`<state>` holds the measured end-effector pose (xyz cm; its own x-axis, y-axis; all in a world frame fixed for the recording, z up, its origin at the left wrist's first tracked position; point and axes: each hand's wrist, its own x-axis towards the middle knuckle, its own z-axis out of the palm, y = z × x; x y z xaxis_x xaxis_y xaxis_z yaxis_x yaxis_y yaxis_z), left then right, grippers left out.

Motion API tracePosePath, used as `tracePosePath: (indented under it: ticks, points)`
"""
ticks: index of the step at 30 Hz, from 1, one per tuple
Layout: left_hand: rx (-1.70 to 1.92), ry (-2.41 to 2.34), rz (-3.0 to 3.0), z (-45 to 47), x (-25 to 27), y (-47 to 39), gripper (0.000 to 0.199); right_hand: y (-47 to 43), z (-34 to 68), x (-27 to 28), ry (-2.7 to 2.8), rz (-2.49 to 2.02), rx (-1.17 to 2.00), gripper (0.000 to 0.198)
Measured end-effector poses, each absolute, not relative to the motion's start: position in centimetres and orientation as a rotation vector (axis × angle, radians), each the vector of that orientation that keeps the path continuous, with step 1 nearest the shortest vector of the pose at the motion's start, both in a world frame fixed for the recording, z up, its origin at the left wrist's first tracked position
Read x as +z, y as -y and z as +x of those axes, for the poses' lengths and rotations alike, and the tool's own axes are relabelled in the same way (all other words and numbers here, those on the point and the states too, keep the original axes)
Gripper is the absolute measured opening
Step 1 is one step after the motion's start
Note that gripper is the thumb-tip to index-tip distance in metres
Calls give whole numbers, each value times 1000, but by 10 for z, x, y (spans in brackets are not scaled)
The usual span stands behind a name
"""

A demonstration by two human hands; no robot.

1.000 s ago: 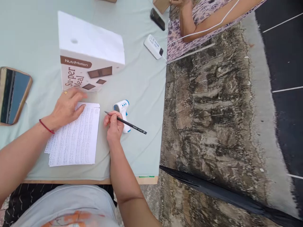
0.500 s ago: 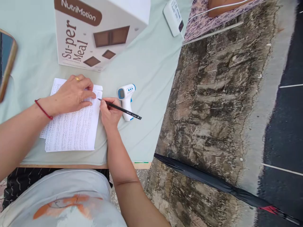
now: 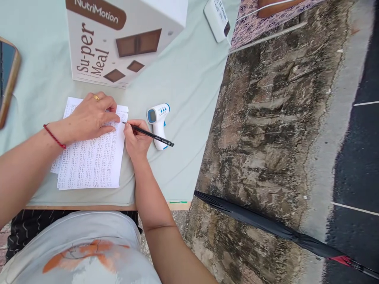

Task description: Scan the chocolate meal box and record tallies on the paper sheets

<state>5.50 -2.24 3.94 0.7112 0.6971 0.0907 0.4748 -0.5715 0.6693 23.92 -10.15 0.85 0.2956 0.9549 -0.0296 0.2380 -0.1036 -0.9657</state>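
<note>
White sheets of paper (image 3: 91,165), covered in rows of small marks, lie stacked on the cloth-covered table. My left hand (image 3: 94,116), with a gold ring, rests flat across their upper part, fingers loosely spread. My right hand (image 3: 137,140) grips a black pencil (image 3: 155,137) at the sheets' right edge. The pencil's tip meets the paper close to my left fingertips, and its far end slants over an infrared thermometer (image 3: 160,116). That white and blue thermometer lies just beyond my right hand.
A tall white NutriMotion box (image 3: 97,51) stands behind the papers. At the far left lies a phone (image 3: 8,75). A white device with a cable (image 3: 217,19) sits near the table's far right. Below the right edge are rough stone ground (image 3: 251,130) and a folded black umbrella (image 3: 251,215).
The back end of the pencil has shifted slightly left and up with a small move of my right hand. My left hand stays in place on the paper.
</note>
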Motion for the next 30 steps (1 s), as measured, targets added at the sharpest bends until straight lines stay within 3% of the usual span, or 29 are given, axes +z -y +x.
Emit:
tracePosePath:
  ticks: [4,11,30]
  points:
    - [512,-839,2314,52,36,23,31,101,239,7,1184,-1478,826,22]
    - [458,-819,2530,48,42,26,36,99,235,5,1199,-1390,639,20]
    - [401,-812,2641,47,41,25,33,99,236,5,1237,-1428,645,22]
